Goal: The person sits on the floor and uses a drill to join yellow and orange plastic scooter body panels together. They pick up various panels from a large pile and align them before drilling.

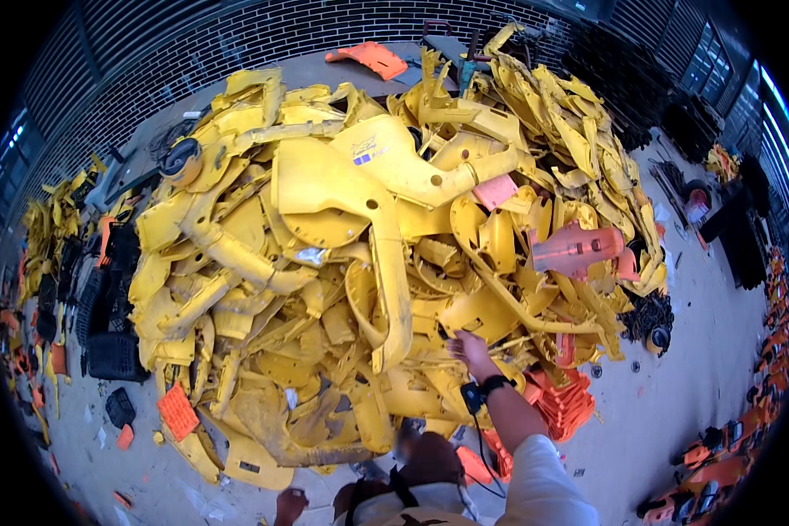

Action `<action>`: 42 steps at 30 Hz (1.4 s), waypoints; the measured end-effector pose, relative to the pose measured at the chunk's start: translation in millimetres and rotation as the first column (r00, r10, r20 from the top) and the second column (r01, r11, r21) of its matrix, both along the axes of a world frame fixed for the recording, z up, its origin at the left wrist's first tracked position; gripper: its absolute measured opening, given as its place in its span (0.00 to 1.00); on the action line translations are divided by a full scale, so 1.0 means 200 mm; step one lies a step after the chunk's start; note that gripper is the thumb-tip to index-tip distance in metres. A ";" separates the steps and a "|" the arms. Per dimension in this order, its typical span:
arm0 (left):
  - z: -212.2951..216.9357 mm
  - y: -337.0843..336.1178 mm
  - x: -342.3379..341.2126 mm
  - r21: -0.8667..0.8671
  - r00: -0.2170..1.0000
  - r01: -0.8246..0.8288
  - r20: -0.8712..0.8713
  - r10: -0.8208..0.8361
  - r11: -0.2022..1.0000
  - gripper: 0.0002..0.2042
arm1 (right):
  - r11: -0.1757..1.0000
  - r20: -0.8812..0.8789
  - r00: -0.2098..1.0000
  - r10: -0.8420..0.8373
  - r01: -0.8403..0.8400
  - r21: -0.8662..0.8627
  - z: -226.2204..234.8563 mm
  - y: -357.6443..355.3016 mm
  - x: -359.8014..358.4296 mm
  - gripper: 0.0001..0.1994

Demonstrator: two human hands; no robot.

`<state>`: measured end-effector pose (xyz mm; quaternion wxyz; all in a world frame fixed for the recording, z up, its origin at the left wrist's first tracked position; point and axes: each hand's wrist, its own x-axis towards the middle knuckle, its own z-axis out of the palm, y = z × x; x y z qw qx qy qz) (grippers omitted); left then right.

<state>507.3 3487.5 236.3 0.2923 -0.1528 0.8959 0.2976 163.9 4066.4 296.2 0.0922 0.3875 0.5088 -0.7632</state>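
A big heap of yellow plastic panels [331, 180], curved and scuffed, rises in front of me. My right hand [472, 349] reaches forward to its near side, fingers drawn together beside a broad yellow panel [482, 314]. A small dark spot shows at the fingertips; whether it is an object or a hole in the panel I cannot tell. On that wrist are a black strap [497, 382] and a small black device [472, 397] with a cable. Low at the bottom edge, my left hand [289, 507] hangs away from the heap. It looks closed, with something small and dark at its top.
Orange-red ribbed pieces [563, 405] lie beside my right forearm. A faded red panel [579, 250] rests on the heap's right side. Orange grille [178, 412] and black crate-like parts [114, 355] lie left. Orange and black parts [706, 473] line the right floor.
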 end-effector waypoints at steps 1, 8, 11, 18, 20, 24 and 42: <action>-0.04 0.02 0.09 0.336 0.970 -0.176 -0.103 0.222 0.925 0.09 | 0.999 -0.041 0.999 0.004 -0.005 -0.045 -0.08 0.06 -0.19 0.12; 0.04 0.17 0.41 0.113 0.576 -0.796 0.442 0.688 0.594 0.11 | 0.999 -0.220 0.975 -0.021 0.014 -0.032 -0.38 0.23 -1.31 0.08; 0.06 0.29 0.32 0.064 0.610 -0.763 0.402 0.683 0.643 0.12 | 0.993 -0.295 0.950 -0.105 0.087 -0.074 -0.50 0.29 -1.68 0.07; 0.07 0.50 0.19 0.030 0.602 -0.772 0.353 0.716 0.635 0.12 | 0.986 -0.300 0.940 -0.165 0.145 -0.087 -0.66 0.34 -2.13 0.18; -0.01 0.47 0.07 0.056 0.641 -0.745 0.337 0.689 0.665 0.12 | 0.984 -0.351 0.920 -0.176 0.170 -0.047 -0.70 0.53 -2.24 0.24; 0.05 0.50 0.04 0.022 0.638 -0.743 0.325 0.698 0.669 0.12 | 0.942 -0.398 0.859 -0.322 0.249 -0.226 -0.65 0.48 -2.25 0.27; 0.23 0.40 0.14 0.112 0.767 -0.637 0.188 0.614 0.762 0.13 | 0.971 -0.709 0.663 -0.240 0.145 -0.193 1.03 0.46 -1.76 0.05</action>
